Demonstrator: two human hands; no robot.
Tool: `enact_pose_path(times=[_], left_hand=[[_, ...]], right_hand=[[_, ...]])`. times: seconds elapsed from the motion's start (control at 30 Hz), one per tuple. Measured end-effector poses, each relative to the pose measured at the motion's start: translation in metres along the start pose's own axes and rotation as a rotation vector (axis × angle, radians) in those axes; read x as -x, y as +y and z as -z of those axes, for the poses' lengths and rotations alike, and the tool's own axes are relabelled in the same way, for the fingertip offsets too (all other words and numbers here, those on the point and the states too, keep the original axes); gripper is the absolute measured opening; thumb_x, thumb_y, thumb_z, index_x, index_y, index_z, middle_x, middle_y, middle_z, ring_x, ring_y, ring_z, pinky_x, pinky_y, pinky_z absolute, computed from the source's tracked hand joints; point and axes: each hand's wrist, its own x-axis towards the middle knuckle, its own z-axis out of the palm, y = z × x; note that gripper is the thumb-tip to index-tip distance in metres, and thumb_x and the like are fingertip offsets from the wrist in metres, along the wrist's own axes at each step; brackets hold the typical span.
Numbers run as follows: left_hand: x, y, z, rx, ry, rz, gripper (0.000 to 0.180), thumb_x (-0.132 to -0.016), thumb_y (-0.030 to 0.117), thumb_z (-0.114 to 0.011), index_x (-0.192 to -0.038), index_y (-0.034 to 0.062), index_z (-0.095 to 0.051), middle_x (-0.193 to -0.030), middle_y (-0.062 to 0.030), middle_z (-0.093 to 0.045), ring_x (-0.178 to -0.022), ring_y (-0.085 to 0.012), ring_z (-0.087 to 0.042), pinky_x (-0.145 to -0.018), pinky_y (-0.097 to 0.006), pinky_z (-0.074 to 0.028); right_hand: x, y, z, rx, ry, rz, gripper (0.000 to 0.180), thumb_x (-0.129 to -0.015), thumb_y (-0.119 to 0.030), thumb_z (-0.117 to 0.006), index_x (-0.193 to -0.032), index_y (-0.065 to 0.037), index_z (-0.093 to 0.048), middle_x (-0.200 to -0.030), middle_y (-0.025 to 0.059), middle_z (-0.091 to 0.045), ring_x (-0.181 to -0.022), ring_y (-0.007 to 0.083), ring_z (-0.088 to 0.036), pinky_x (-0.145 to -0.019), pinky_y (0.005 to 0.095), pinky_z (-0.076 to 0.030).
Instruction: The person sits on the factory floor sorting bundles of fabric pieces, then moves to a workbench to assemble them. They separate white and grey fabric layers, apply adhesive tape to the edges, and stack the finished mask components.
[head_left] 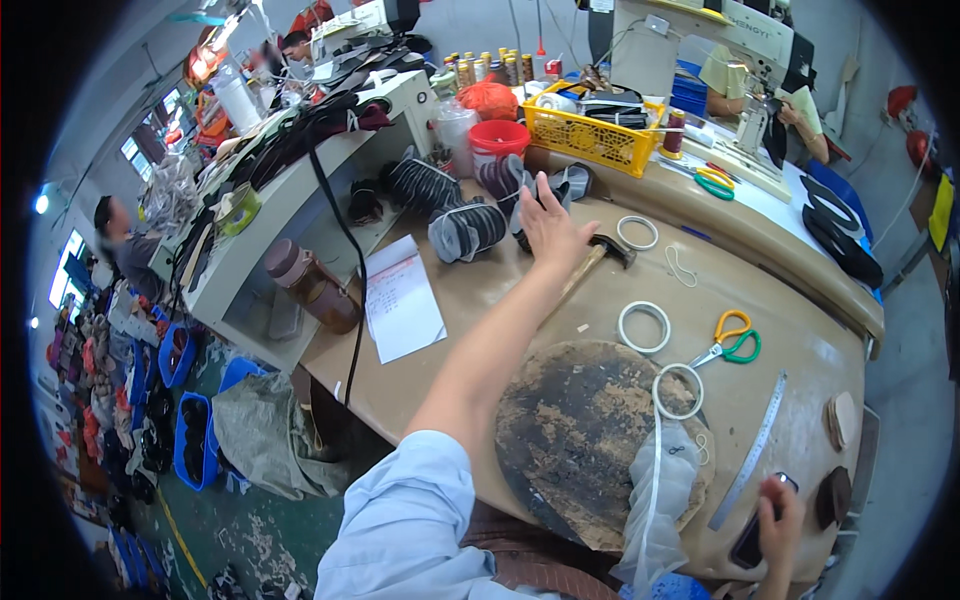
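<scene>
My left hand [553, 235] reaches over the far part of the table, fingers stretched and apart, holding nothing. It is in front of wrapped rolls of dark strips, and the nearest full roll [467, 230] lies to its left. A hammer [590, 265] with a wooden handle lies just beside the hand, partly hidden by my forearm. My right hand [779, 522] is low at the right, its fingers curled round a dark phone [748, 543] by the table edge. A metal ruler [752, 450] and a dark round piece [833, 497] lie near it.
A worn round block [570, 440] bears a translucent bag [662, 490] and a tape roll [678, 392]. Scissors [738, 338], another tape roll [644, 328] and a paper pad [402, 300] lie about. Behind are a yellow basket [590, 140], a red bucket [497, 140] and a co-worker's sewing machine [750, 125].
</scene>
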Motion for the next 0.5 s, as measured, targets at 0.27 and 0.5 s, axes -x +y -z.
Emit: enact_pose_path(times=[0.27, 0.5], left_hand=[[-0.027, -0.029, 0.063, 0.285, -0.079, -0.358, 0.060, -0.074, 0.002, -0.060, -0.131, 0.0025, -0.040, -0.116, -0.0220, -0.053, -0.106, -0.0377, -0.054, -0.093, -0.041, -0.045], [0.041, -0.069, 0.130, -0.111, -0.614, -0.756, 0.041, -0.070, 0.000, -0.063, -0.110, 0.0080, -0.058, -0.096, -0.0133, -0.058, -0.091, -0.0333, -0.057, -0.078, -0.043, -0.045]], right_hand=[[0.078, -0.017, -0.080, -0.141, 0.057, 0.019, 0.019, -0.077, -0.006, -0.064, -0.095, -0.003, -0.066, -0.087, 0.0114, -0.067, -0.079, 0.0259, -0.064, -0.073, 0.0356, -0.049], [0.074, -0.009, -0.113, 0.177, 0.206, 0.236, 0.014, -0.070, -0.008, -0.065, -0.083, -0.010, -0.067, -0.077, 0.0065, -0.063, -0.070, 0.0261, -0.060, -0.063, 0.0378, -0.045]])
